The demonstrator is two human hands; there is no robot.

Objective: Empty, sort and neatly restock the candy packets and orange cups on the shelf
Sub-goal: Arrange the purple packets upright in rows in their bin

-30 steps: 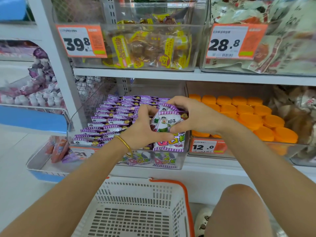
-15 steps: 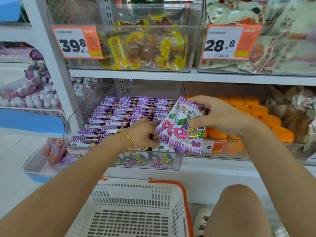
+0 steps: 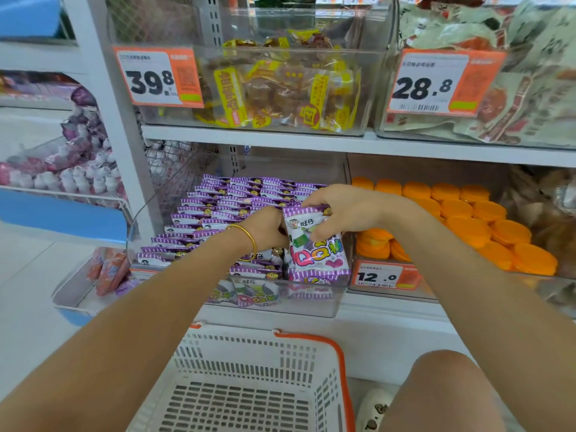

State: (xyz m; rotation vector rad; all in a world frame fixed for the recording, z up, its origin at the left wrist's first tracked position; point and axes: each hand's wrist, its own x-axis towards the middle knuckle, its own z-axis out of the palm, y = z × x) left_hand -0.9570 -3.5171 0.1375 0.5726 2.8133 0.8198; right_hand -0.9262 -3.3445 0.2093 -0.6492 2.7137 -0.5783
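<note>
Rows of purple candy packets (image 3: 224,207) stand in a clear bin (image 3: 311,304) on the middle shelf. My right hand (image 3: 346,210) grips a small stack of purple packets (image 3: 318,247) upright at the bin's front right corner. My left hand (image 3: 268,229), with a gold bangle at the wrist, is curled against the left side of that stack, over the front packets. Orange cups (image 3: 486,219) with orange lids fill the clear bin to the right.
A white plastic basket with an orange rim (image 3: 311,338) stands empty on the floor below the shelf. My knee (image 3: 442,391) is at the lower right. Bins of yellow-labelled snacks (image 3: 280,92) sit on the shelf above. A low tray (image 3: 71,300) sticks out at the left.
My right hand has brought the stack of packets down and left, from in front of the orange cups into the bin's front right corner. My left hand stays beside it.
</note>
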